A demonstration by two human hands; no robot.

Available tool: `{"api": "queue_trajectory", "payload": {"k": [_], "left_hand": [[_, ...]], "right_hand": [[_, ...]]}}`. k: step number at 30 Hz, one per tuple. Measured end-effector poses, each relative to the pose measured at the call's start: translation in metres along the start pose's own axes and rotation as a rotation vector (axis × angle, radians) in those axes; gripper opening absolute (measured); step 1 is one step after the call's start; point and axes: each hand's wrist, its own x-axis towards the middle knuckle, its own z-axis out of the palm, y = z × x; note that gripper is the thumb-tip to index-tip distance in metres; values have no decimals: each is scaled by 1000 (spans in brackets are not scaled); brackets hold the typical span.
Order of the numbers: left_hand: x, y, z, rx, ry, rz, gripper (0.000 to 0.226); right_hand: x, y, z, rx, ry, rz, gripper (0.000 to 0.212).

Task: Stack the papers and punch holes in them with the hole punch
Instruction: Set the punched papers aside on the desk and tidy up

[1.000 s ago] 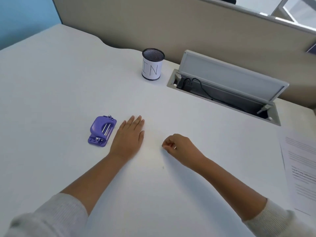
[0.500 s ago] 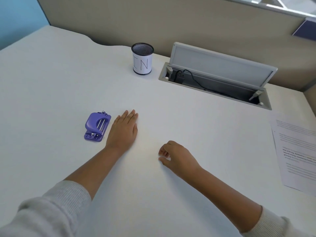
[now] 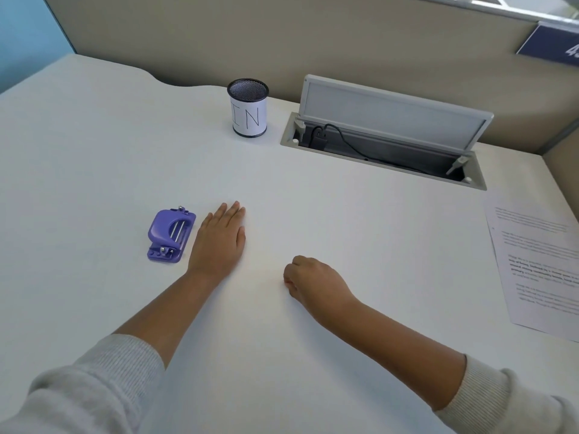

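A purple hole punch (image 3: 170, 235) lies on the white desk (image 3: 94, 158), left of centre. My left hand (image 3: 220, 242) rests flat on the desk just right of the punch, fingers together, palm down, holding nothing. My right hand (image 3: 316, 281) sits on the desk in a loose fist, nothing visible in it. Printed papers (image 3: 539, 261) lie at the desk's right edge, partly cut off by the frame, well away from both hands.
A black mesh pen cup (image 3: 248, 108) labelled "IN" stands at the back. Right of it an open cable hatch (image 3: 385, 142) with a raised lid and a black cable is set into the desk. A beige partition (image 3: 282, 36) runs along the back.
The view has shifted, so more of the papers at the right shows. My right hand drew slightly back toward me. My left hand stays flat beside the punch.
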Motion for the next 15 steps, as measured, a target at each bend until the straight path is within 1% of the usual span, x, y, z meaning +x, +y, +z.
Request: {"api": "queue_trajectory", "payload": {"k": [3, 5, 7, 11, 13, 15], "left_hand": [[0, 0, 0, -4, 5, 1, 69], [0, 0, 0, -10, 8, -2, 69], [0, 0, 0, -17, 11, -1, 68], [0, -1, 1, -19, 11, -9, 62], [2, -1, 1, -24, 19, -14, 62], [3, -2, 1, -27, 20, -11, 61]], "right_hand": [[3, -2, 2, -49, -17, -14, 13], [5, -1, 0, -10, -24, 4, 15], [5, 4, -5, 116, -26, 58, 16], [1, 19, -10, 406, 2, 216, 10], [-2, 24, -10, 469, 14, 265, 10], [-3, 26, -9, 477, 18, 269, 12]]}}
